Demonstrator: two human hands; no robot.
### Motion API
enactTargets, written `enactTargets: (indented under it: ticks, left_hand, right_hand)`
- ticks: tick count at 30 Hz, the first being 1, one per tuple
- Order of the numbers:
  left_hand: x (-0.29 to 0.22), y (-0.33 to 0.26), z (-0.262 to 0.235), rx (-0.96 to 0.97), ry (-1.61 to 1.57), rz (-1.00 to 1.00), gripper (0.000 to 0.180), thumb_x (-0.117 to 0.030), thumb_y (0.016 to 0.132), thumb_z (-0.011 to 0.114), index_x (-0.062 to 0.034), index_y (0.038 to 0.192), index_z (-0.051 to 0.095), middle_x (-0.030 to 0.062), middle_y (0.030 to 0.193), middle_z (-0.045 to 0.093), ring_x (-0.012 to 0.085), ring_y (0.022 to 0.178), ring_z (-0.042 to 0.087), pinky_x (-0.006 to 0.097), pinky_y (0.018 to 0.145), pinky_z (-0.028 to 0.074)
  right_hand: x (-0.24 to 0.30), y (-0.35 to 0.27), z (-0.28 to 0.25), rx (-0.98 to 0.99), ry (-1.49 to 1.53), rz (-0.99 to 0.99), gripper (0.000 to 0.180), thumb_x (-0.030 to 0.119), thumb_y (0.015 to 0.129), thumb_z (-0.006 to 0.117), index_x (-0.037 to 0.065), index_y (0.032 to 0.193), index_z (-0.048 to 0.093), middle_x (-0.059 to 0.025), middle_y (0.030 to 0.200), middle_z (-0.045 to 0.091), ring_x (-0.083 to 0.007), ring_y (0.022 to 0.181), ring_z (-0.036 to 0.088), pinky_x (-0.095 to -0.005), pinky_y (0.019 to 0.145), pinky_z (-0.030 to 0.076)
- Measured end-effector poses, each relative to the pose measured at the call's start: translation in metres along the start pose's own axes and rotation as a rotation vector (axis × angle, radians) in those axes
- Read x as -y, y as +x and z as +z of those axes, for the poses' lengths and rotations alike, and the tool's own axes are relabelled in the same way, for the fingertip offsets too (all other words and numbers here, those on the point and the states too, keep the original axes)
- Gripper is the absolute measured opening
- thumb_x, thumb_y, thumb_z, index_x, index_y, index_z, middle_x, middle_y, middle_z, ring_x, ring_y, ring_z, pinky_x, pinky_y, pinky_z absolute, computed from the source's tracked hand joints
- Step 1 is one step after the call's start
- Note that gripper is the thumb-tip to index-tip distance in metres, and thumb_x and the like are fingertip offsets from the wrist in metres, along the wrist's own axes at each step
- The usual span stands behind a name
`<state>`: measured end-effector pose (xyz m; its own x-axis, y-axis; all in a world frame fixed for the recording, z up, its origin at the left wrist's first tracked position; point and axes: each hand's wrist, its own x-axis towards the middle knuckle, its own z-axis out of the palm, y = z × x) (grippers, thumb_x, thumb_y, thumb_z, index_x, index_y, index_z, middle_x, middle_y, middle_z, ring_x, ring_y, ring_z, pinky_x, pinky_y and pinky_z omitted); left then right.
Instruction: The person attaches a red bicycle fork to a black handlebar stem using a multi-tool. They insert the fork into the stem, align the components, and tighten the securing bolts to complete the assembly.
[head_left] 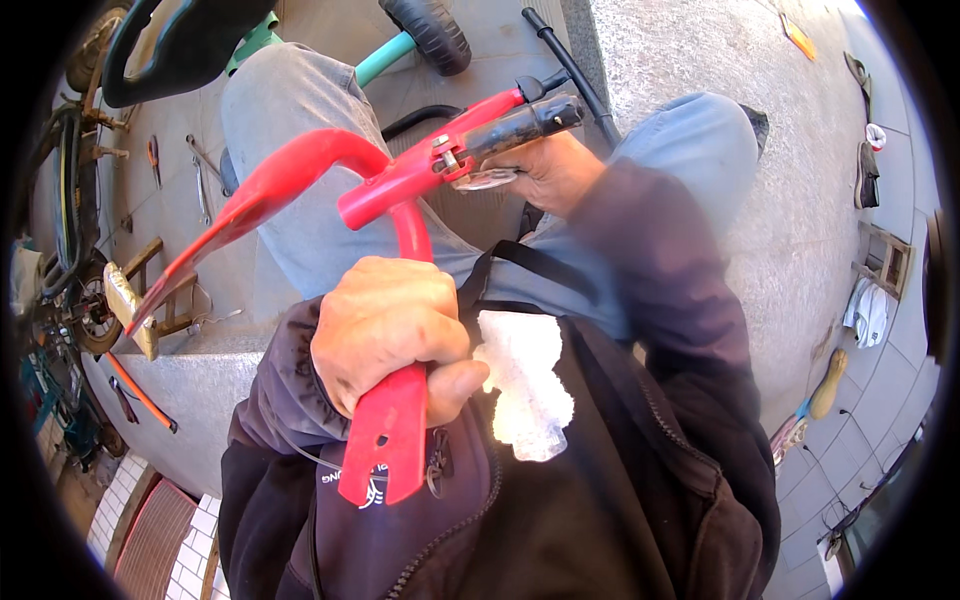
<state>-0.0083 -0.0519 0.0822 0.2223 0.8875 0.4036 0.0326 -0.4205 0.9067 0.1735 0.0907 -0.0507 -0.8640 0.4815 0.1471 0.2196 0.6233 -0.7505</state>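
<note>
My left hand (392,335) is wrapped round one leg of a red metal fork (405,225), which looks like part of a small bike. The leg's flat slotted end points down toward my jacket, while the other curved leg reaches out to the left. A black tube (525,125) joins the red crosspiece at a clamp with a bolt (450,160). Just beneath that bolt, my right hand (560,170) closes on a shiny metal tool (487,180), perhaps a spanner. Part of this tool and some fingers are hidden behind the black tube.
Between and beyond my knees are a black bar (575,80) and a black wheel (430,35) on a green tube. Spanners (200,178) and a screwdriver (153,160) lie on the floor at left. A concrete ledge (690,50) runs along the right, with an orange-handled tool (798,37).
</note>
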Motion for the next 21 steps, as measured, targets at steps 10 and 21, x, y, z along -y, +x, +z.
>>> enactTargets:
  ticks: [10, 21]
  left_hand:
    - [0.0, 0.001, 0.005, -0.039, -0.026, 0.002, 0.016, -0.001, 0.072, 0.07, -0.0036, 0.073, 0.054, 0.0061, 0.056, 0.046, 0.022, 0.043, 0.044, 0.034, 0.043, 0.032]
    - [0.0, 0.0, 0.006, -0.068, -0.035, -0.004, 0.015, -0.002, 0.074, 0.069, -0.0042, 0.074, 0.054, 0.0056, 0.057, 0.049, 0.0207, 0.044, 0.047, 0.033, 0.043, 0.034]
  right_hand:
    - [0.023, -0.015, -0.027, 0.067, -0.314, 0.331, 0.021, 0.03, 0.084, 0.066, 0.01, 0.08, 0.066, -0.0109, 0.082, 0.066, -0.0314, 0.086, 0.066, -0.0437, 0.072, 0.052]
    - [0.056, -0.024, -0.037, -0.718, 0.858, 0.704, 0.038, 0.031, 0.088, 0.074, 0.004, 0.112, 0.066, -0.0044, 0.077, 0.064, -0.0086, 0.06, 0.058, -0.0205, 0.049, 0.045]
